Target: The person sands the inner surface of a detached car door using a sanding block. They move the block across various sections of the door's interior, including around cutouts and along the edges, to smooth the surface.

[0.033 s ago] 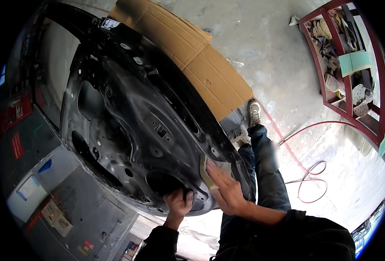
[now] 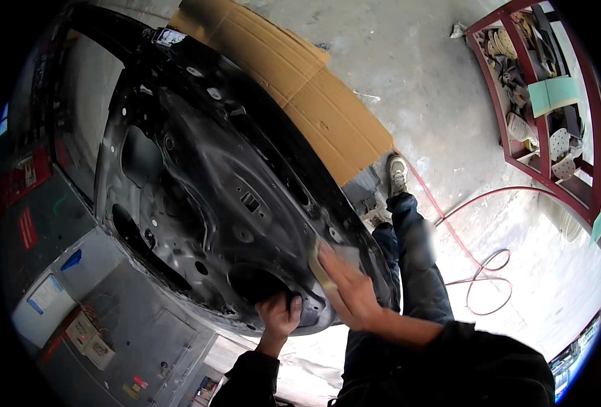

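Note:
A black bare car door shell (image 2: 198, 176) stands tilted in front of me, its inner side with several holes facing me. My left hand (image 2: 280, 315) grips the rim of a round opening near the door's lower edge. My right hand (image 2: 349, 292) lies flat on a yellowish sanding pad (image 2: 319, 266) and presses it against the door's panel near its right edge. Most of the pad is hidden under my fingers.
Flat brown cardboard (image 2: 314, 88) lies on the concrete floor behind the door. My leg in dark jeans and a light shoe (image 2: 397, 173) stand beside the door. A red hose (image 2: 480, 271) loops on the floor. A red shelf rack (image 2: 511, 146) stands at right, a grey cabinet (image 2: 76, 305) at left.

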{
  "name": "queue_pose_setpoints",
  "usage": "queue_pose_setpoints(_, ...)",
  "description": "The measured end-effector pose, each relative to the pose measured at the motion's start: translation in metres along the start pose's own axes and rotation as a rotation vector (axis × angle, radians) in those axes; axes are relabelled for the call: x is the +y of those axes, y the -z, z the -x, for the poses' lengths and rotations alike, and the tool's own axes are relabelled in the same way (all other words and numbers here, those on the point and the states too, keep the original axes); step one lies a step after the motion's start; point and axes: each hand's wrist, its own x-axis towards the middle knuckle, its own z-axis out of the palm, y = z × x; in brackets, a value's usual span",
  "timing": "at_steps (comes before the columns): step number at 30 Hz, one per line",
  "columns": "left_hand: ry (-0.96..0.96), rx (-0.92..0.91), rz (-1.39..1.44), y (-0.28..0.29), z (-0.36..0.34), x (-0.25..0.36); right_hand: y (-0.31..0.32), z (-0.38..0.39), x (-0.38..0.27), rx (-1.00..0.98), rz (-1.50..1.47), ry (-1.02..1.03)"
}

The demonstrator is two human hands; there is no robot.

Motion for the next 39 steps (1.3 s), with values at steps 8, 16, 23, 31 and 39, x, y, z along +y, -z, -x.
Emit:
queue_pose_setpoints(8,-0.013,0.028,0.004,-0.006,0.000,-0.002,-0.007,-0.072,-0.002,0.136,0.097,0.166)
queue_pose_setpoints(16,0.022,0.021,-0.025,-0.004,-0.002,0.003,0.012,-0.049,-0.013,-0.024,0.408,0.229)
queue_pose_setpoints(23,0.005,0.037,-0.064,-0.003,0.000,-0.001,0.008,-0.088,-0.038,-0.033,0.506,0.320)
queue_pose_setpoints(31,0.000,0.054,-0.054,-0.006,-0.008,0.005,-0.007,-0.096,-0.032,0.099,0.298,0.225)
queue_pose_setpoints(39,-0.002,0.059,-0.068,-0.006,-0.004,0.001,0.010,-0.082,-0.031,0.008,0.481,0.308)
